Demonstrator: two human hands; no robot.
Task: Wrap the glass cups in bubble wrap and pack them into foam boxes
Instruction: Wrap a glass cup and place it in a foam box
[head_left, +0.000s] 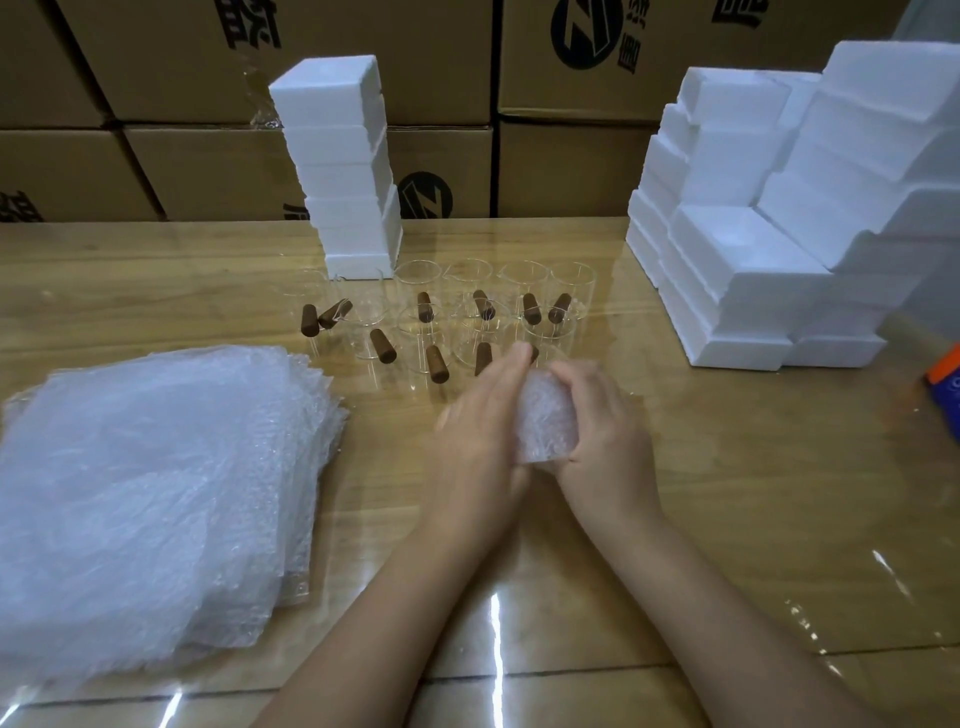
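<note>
Head view: on the worktop (675, 519), the stepped stack of foam boxes (737, 332) stands at the far right, with an open box (748, 244) facing up. The wrapped cup (543, 423) is held at centre between both hands, its long axis running roughly away from the person. The left hand (478, 421) lies flat, fingers straight, pressing its left side. The right hand (605, 431) curls round its right side and is nearer the boxes, so it would likely carry the cup there.
</note>
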